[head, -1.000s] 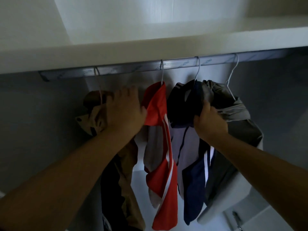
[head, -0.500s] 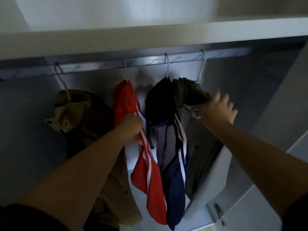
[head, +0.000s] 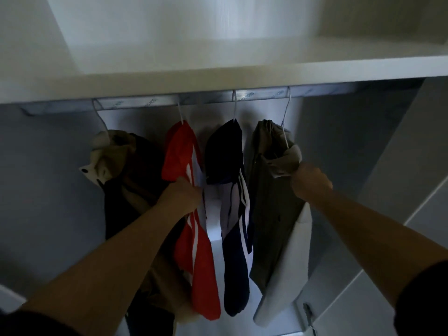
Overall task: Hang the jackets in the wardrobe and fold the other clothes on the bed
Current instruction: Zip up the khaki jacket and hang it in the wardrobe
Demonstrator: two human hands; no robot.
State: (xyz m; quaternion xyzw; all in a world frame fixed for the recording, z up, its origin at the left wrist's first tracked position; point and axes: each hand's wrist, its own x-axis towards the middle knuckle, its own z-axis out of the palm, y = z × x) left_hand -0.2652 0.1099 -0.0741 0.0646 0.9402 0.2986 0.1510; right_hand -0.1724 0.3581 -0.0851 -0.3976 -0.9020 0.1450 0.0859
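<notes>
Four jackets hang on the rail, now spaced apart. The tan jacket is no longer touched: my left grip has moved off it and pinches the red jacket. The navy jacket hangs free. My right grip, spread a moment ago, clenches the olive jacket. I judge the hanging nearly done.
</notes>
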